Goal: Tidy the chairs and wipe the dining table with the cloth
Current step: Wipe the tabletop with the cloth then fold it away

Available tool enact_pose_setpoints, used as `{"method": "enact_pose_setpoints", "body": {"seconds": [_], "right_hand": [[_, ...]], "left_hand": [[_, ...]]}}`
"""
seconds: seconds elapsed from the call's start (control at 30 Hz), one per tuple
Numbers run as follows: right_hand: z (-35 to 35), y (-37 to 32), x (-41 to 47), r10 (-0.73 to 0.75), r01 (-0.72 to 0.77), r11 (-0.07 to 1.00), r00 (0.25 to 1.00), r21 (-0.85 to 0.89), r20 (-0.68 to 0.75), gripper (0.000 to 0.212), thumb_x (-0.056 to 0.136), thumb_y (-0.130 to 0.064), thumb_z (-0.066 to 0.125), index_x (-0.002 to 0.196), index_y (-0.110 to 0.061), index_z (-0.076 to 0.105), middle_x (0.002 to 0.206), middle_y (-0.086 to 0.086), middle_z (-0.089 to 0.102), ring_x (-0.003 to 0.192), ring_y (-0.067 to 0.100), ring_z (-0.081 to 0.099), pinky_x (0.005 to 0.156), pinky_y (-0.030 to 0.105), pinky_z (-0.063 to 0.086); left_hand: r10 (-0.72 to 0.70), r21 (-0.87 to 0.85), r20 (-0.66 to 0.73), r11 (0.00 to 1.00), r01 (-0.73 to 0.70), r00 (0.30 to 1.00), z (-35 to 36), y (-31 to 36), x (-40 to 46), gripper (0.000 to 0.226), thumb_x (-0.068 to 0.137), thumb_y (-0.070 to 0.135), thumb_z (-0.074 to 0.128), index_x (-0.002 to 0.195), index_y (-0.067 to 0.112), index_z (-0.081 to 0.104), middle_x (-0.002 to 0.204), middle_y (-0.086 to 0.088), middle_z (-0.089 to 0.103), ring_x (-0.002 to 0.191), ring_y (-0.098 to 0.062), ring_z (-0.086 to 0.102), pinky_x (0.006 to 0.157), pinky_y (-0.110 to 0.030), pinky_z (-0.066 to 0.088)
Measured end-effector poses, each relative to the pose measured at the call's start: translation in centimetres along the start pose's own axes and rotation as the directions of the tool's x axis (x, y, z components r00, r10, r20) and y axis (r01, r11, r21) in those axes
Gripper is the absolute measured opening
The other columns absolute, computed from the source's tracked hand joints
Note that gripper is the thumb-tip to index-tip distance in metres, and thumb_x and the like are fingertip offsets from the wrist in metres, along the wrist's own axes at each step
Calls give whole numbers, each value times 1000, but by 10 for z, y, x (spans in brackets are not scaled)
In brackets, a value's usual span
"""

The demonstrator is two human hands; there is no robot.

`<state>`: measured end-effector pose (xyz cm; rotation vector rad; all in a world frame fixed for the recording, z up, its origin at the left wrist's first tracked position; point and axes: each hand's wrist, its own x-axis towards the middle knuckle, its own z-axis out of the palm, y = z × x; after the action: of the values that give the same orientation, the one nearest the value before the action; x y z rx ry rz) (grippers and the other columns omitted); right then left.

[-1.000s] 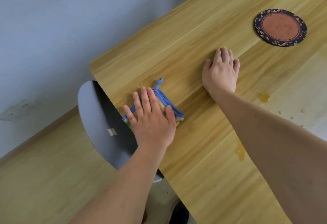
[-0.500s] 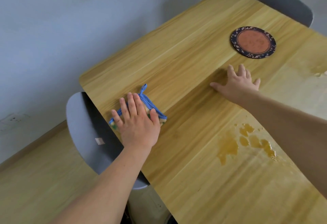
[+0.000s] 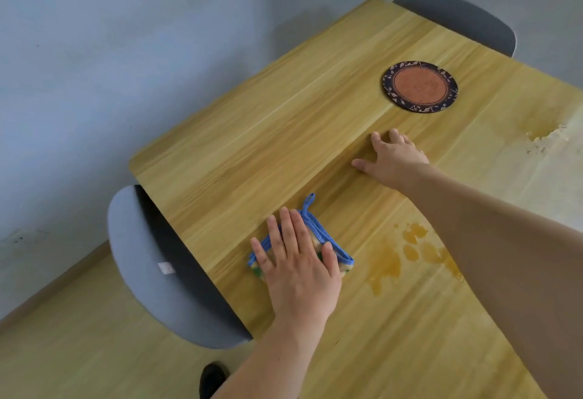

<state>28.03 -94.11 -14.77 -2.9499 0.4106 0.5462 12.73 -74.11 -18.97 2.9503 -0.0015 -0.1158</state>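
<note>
Left hand (image 3: 299, 269) | our flat fingers (image 3: 285, 231) press the folded cloth (image 3: 328, 245) to the surface (image 3: 252, 159) | spill (image 3: 410, 252) right of fingertips | right hand (image 3: 394, 159) flat, empty | cloth seems soft, light: press its middle

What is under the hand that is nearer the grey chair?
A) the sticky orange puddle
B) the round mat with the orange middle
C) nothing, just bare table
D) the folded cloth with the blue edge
D: the left hand lies flat with straight fingers on the folded cloth, whose blue edge sticks out past the fingertips; the orange puddle is off to its right and the round mat is far up the table.
</note>
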Motion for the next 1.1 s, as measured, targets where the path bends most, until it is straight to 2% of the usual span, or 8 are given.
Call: {"method": "enact_pose_setpoints", "body": {"seconds": [0.3, 0.47, 0.7, 0.77, 0.83, 0.93, 1.03, 1.1], "right_hand": [[-6, -4, 1, 25, -25, 1000, 1000, 8, 2, 86, 85, -68, 46, 151, -21, 16, 156, 14, 13, 142, 35, 16, 109, 61, 26], [-5, -4, 2, 12, -12, 1000, 1000, 1, -3, 88, 85, -70, 43, 152, -20, 15, 156, 16, 12, 143, 37, 15, 109, 60, 28], [-7, -2, 1, -9, 9, 1000, 1000, -21, -10, 87, 85, -70, 44, 151, -18, 19, 153, 17, 18, 141, 36, 19, 106, 57, 34], [-8, -1, 0, -22, 22, 1000, 1000, -13, -4, 85, 86, -68, 45, 151, -18, 21, 153, 16, 18, 142, 35, 18, 106, 55, 35], [-14, 5, -1, -56, 56, 998, 998, -2, 6, 77, 90, -63, 45, 151, -23, 21, 155, 13, 17, 143, 32, 19, 106, 50, 36], [-27, 21, -1, -103, 100, 994, 993, 47, 50, 63, 94, -53, 46, 150, -32, 26, 155, 2, 21, 138, 26, 31, 100, 42, 41], [-33, 37, -2, -88, 83, 989, 995, 121, 38, 61, 93, -47, 53, 147, -28, 32, 149, 0, 31, 129, 26, 43, 92, 41, 48], [-32, 44, -3, -22, 18, 988, 999, 153, 24, 69, 89, -46, 60, 148, -24, 30, 150, 3, 29, 132, 29, 39, 95, 44, 47]], "left_hand": [[-103, 36, 74, 994, 101, 992, -21, -19, 67, 72, 97, 52, 9, 152, 12, -14, 161, -4, -20, 146, -23, -22, 116, -59, -9], [-145, 46, 78, 989, 142, 986, -27, -34, 111, 72, 96, 51, 8, 153, 12, -13, 161, -3, -18, 147, -24, -20, 116, -60, -8], [-196, 36, 52, 980, 195, 979, -21, -19, 102, 71, 97, 49, 9, 152, 9, -13, 162, -7, -16, 148, -26, -17, 116, -59, -5], [-156, 14, 32, 988, 156, 987, -14, 2, 83, 71, 98, 49, 12, 152, 8, -11, 162, -8, -13, 148, -27, -15, 116, -59, -6], [-77, -24, 16, 997, 77, 997, -6, 31, 55, 72, 97, 48, 18, 153, 6, 1, 162, -10, -1, 149, -29, -5, 116, -61, -2], [-13, -62, 47, 998, 16, 999, 3, 62, 28, 71, 96, 47, 25, 152, 4, 17, 161, -12, 14, 149, -30, 7, 115, -61, 6], [9, -39, 53, 999, -7, 999, 3, 61, 34, 71, 96, 48, 22, 152, 4, 18, 161, -11, 15, 149, -29, 7, 115, -61, 4], [9, -20, 54, 1000, -8, 999, -2, 53, 50, 71, 96, 49, 18, 153, 6, 13, 162, -8, 8, 150, -26, 0, 116, -59, -1]]}}
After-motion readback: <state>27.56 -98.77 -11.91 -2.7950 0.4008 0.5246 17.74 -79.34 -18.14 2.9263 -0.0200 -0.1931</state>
